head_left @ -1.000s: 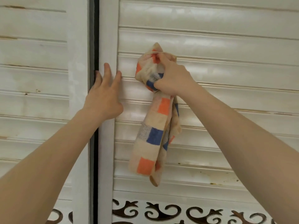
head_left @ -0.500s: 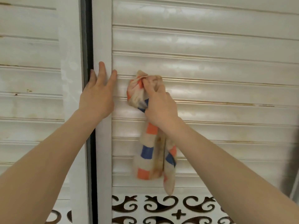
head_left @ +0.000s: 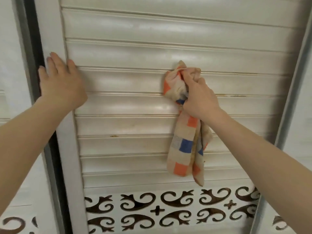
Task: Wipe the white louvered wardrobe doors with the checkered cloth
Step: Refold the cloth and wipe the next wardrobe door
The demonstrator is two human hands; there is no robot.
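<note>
Right hand (head_left: 200,97) clenched round the bunched top of the checkered cloth (head_left: 185,149), fingers (head_left: 186,81) curled tight into the wad, pressing it on the white louvered wardrobe door (head_left: 126,53), right of centre, about mid-height of the visible slats (head_left: 135,125). The long tail of the cloth hangs loose over the lower slats, its end just above the scrollwork panel (head_left: 157,210). Left hand (head_left: 62,86) released, fingers straight and spread, flat on the door's left stile (head_left: 50,31) and the slat ends, fingertips at the dark gap (head_left: 33,39) between the doors. It holds nothing and looks like bracing. Likely mid-wipe, far from done: brown specks (head_left: 114,136) sit on slat edges lower left, more on the edge right of the cloth. Risks: only a small wad touches, so a pass probably covers one slat face and skips the grooves, leaving dirt in the lips. The dangling tail has a brownish streak, so dragging it could smear the lower slats. The tail end could snag in the scrollwork cut-outs if the hand drops lower. Left fingertips could get pinched at the gap if the door shifts under the push. Hard pressure might flex a slat.
</note>
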